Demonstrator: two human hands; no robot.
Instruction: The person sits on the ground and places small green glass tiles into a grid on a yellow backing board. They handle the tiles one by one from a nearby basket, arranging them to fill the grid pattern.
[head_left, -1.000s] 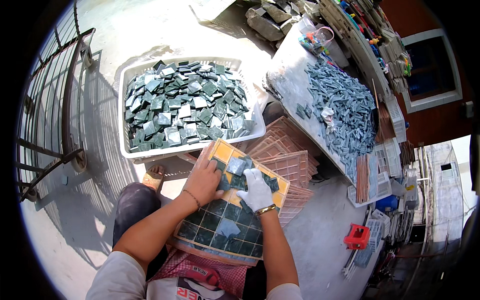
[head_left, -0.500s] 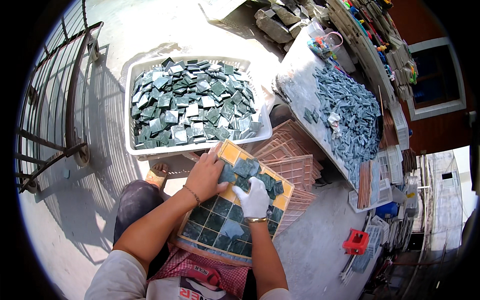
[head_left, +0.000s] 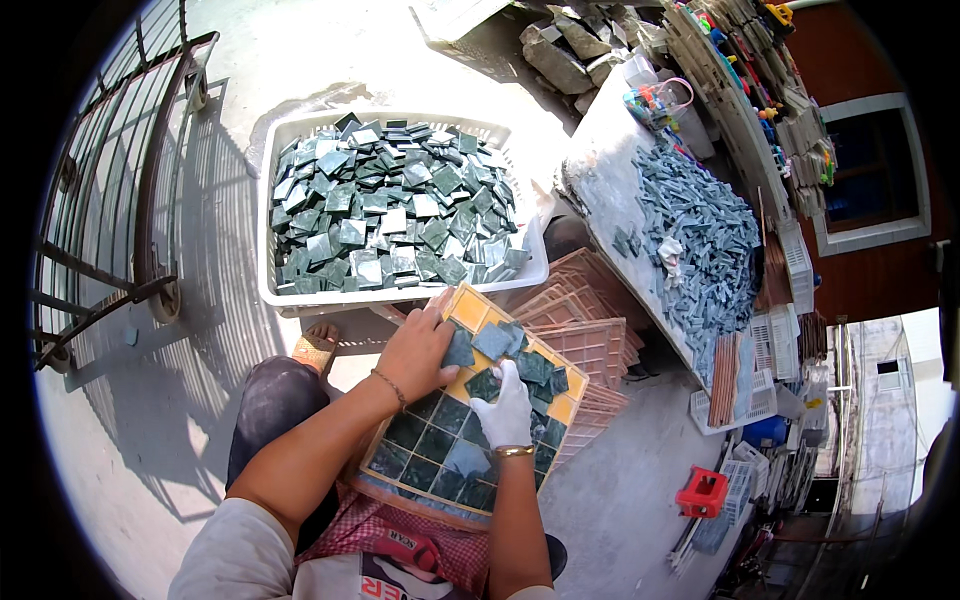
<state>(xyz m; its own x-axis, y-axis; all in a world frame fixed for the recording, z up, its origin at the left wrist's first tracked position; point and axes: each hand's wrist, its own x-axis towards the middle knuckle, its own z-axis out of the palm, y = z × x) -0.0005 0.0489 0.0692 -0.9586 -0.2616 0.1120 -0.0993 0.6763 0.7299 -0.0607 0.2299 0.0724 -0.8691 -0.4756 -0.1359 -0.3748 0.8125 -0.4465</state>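
Observation:
A yellow gridded tile tray [head_left: 568,410] rests tilted on my lap, its lower cells filled with square dark green tiles [head_left: 428,443]. My bare left hand [head_left: 418,348] grips the tray's upper left edge, thumb lying over its face beside a grey-green tile [head_left: 459,348]. White-gloved, my right hand [head_left: 507,412] pinches a dark green tile [head_left: 483,385] at the middle of the tray. Several loose tiles [head_left: 535,368] overlap just above and right of those fingers. A paler tile [head_left: 466,458] lies on top of the filled rows.
A white plastic basket [head_left: 267,240] heaped with green tiles stands ahead. Stacked pinkish gridded trays [head_left: 590,345] sit to the right, below a slab table [head_left: 610,185] piled with narrow tile strips [head_left: 700,230]. A metal rack on wheels [head_left: 150,200] is at left, a red crate [head_left: 702,493] at right.
My right hand has shifted slightly left and up, and its fingers now pinch a dark tile. A loose pale tile above it looks turned. My left hand keeps its hold.

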